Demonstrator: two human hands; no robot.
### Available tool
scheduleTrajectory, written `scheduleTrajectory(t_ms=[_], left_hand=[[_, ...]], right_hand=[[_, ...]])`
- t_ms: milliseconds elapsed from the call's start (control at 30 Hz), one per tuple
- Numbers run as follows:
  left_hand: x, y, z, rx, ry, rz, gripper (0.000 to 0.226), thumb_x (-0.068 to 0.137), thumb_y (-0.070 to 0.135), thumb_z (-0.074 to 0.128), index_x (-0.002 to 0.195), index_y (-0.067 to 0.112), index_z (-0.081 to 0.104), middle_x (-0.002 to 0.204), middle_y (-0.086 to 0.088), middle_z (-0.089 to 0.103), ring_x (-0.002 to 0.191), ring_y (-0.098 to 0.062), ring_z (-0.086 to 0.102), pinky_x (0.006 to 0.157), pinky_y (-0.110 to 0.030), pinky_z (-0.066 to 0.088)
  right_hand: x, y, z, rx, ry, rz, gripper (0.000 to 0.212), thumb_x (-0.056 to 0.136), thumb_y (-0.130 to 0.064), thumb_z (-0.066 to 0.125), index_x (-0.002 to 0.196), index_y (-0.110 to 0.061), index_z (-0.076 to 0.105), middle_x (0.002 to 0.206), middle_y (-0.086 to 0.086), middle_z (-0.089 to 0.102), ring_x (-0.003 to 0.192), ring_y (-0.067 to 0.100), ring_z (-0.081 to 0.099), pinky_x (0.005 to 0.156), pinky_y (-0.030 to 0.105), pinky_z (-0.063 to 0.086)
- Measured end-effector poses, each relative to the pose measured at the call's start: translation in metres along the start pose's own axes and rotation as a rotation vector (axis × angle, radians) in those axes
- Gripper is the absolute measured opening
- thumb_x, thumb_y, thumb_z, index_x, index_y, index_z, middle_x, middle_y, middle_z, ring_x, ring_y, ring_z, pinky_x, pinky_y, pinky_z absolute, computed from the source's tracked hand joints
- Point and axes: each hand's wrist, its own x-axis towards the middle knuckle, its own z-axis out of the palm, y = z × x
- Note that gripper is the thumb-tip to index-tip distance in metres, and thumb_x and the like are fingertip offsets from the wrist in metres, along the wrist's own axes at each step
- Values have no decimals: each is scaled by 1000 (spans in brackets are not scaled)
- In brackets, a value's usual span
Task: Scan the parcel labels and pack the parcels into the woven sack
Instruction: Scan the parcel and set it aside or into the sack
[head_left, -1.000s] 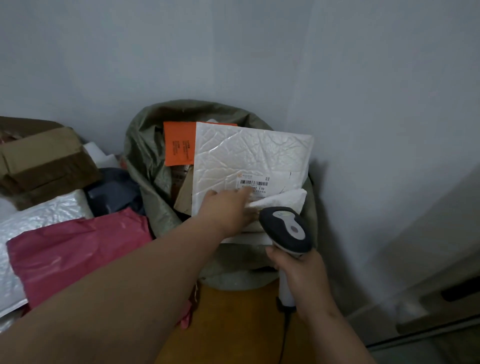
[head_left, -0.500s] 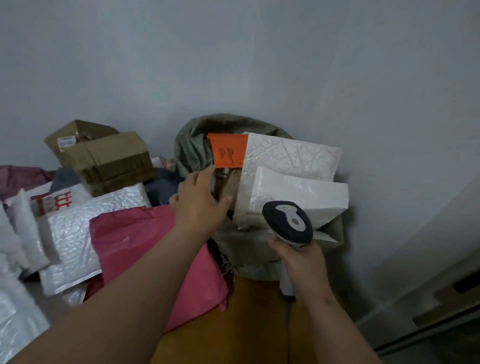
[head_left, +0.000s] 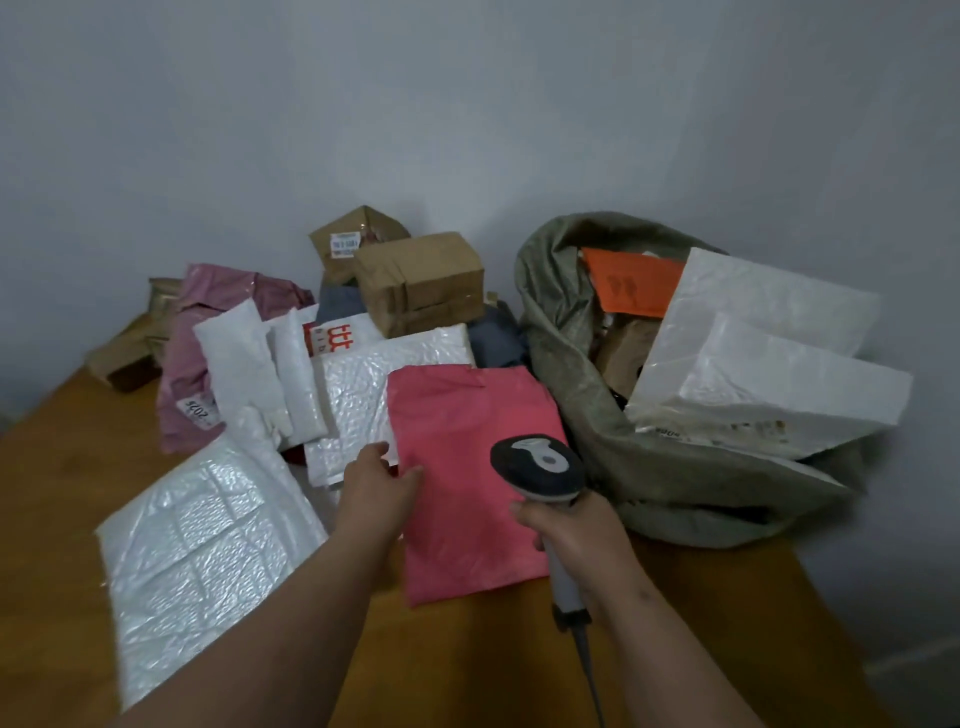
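Observation:
A grey-green woven sack (head_left: 587, 395) stands open at the right of the table, with white bubble mailers (head_left: 769, 374) and an orange envelope (head_left: 631, 280) sticking out of it. My right hand (head_left: 576, 525) grips a black and grey barcode scanner (head_left: 540, 470) in front of the sack. A pink-red plastic parcel (head_left: 467, 467) lies flat in the middle. My left hand (head_left: 376, 488) rests at that parcel's left edge, thumb on top of the pink plastic; the fingers are partly hidden.
Left of the pink parcel lie several white bubble mailers (head_left: 202, 556), a mauve bag (head_left: 182, 395) and a red-printed white bag (head_left: 337, 338). Brown cardboard boxes (head_left: 421, 280) stand at the back against the wall. The wooden table (head_left: 467, 665) ends near the right wall.
My left hand let go of the white mailer, which stayed in the sack, and came down left to the pink parcel's edge. The view swung left. The scanner hand held its place.

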Motion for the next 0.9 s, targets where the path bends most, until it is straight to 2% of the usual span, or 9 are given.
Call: scheduleTrajectory(t_ms=[67, 167, 300, 333, 433, 567, 667, 767, 900], left_hand=[[3, -14, -5, -43, -40, -76, 56, 86, 18, 70, 137, 6, 50, 113, -1, 64, 99, -19, 61, 85, -34, 49], [10, -29, 2, -40, -117, -109, 35, 71, 24, 71, 105, 14, 66, 93, 1, 70, 93, -22, 67, 74, -31, 54], [20, -47, 26, -151, -151, -229, 49, 72, 16, 70, 118, 5, 60, 110, -16, 67, 104, -37, 64, 92, -52, 54], [24, -51, 31, -173, -134, -265, 51, 73, 14, 72, 122, 6, 59, 112, -16, 67, 105, -37, 64, 93, -53, 54], [34, -56, 43, -217, -113, -335, 47, 78, 9, 78, 122, 8, 63, 110, -17, 69, 97, -37, 67, 75, -42, 57], [39, -54, 50, -296, -122, -385, 27, 79, 10, 81, 102, 3, 69, 84, -17, 72, 65, -28, 64, 54, -34, 48], [34, -45, 43, -373, -159, -354, 25, 81, 14, 78, 104, 10, 68, 95, -8, 75, 78, -23, 68, 63, -33, 50], [26, -27, 31, -453, -144, -291, 25, 84, 19, 73, 107, 16, 64, 99, -7, 76, 88, -26, 71, 74, -44, 59], [6, 11, 12, -277, -14, -74, 40, 71, 43, 72, 98, 17, 59, 93, -9, 72, 83, -27, 72, 75, -47, 60]], right_hand=[[4, 0, 10, -11, -11, 8, 22, 78, -21, 81, 65, -14, 66, 52, -5, 59, 59, 13, 59, 63, 31, 46], [16, 2, 16, -10, -34, 18, 22, 78, -20, 81, 65, -13, 66, 52, -5, 59, 57, 12, 59, 62, 29, 45], [35, 7, 14, -30, -80, 45, 20, 80, -21, 80, 67, -14, 66, 56, -5, 59, 59, 10, 60, 63, 29, 46], [40, 8, 14, -33, -85, 53, 20, 80, -22, 80, 68, -14, 67, 56, -6, 59, 60, 11, 60, 63, 29, 46], [55, 12, 10, -72, -86, 74, 18, 80, -25, 80, 73, -13, 70, 56, -7, 60, 57, 7, 60, 60, 25, 45], [71, 14, 6, -84, -92, 97, 21, 80, -25, 79, 84, -5, 73, 62, -4, 64, 55, 4, 60, 53, 20, 46], [76, 12, 10, -73, -97, 106, 19, 80, -28, 80, 83, -11, 73, 63, -6, 64, 63, 10, 61, 60, 26, 45], [74, 9, 17, -40, -115, 96, 15, 81, -27, 80, 87, -16, 72, 72, -4, 69, 72, 13, 65, 67, 28, 48], [55, 1, 26, -14, -62, 39, 23, 80, -27, 81, 98, -14, 75, 84, -2, 75, 85, 17, 71, 77, 33, 55]])
